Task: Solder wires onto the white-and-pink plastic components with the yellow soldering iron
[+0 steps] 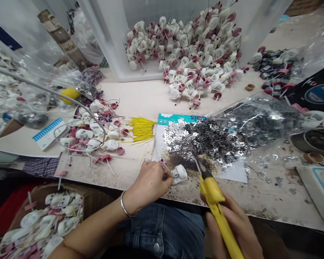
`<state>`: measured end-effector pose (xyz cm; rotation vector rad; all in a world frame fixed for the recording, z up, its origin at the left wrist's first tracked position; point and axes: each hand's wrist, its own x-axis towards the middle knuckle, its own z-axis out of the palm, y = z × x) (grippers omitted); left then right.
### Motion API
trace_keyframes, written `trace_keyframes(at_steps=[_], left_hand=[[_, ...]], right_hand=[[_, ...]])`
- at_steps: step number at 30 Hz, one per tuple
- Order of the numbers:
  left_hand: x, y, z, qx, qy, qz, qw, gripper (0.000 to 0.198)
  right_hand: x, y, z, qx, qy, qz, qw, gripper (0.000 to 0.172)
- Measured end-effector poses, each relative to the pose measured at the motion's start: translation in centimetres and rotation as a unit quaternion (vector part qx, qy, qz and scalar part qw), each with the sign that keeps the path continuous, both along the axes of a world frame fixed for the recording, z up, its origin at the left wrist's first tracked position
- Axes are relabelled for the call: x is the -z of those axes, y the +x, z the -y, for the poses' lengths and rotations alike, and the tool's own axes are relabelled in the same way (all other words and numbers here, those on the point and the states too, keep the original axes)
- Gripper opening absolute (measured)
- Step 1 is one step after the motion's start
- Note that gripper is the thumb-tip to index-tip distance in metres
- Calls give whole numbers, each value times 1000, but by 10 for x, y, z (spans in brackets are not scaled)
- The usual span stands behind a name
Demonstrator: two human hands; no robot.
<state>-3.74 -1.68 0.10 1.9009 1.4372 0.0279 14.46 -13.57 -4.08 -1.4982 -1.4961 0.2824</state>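
A firm pinch is made by the left hand [148,183], its thumb and fingertips pressed together on what appears to be a thin wire with a pink end [163,162], though the hold is partly hidden by the fingers. A white moulded plastic housing [179,174] lies just to the right of those fingertips, on a pale, scorch-marked wooden bench [267,203]. The right hand [233,225] is closed around a yellow-handled soldering iron [212,190], and its slim metal tip [197,162] is held just to the right of the housing, with no contact clearly seen.

Beyond the housing, silver metal flakes [205,138] are spilled from a clear plastic bag [259,120]. Further left of the housing lies a bundle of thin yellow wires [142,129], and far beyond it stands a translucent plastic bin [140,73].

Good work is judged to depend on the wire being pinched close to the housing and the hot tip being kept steady, clear of the fingers.
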Motion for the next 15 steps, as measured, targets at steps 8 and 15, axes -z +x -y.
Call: trace_keyframes(at_steps=[8, 15], left_hand=[[0, -2, 2, -3, -5, 22, 1000, 20], [-3, -10, 16, 44, 50, 90, 994, 23]], right_hand=[[23, -29, -67, -97, 114, 26, 988, 18], [20, -35, -50, 0, 129, -23, 991, 23]])
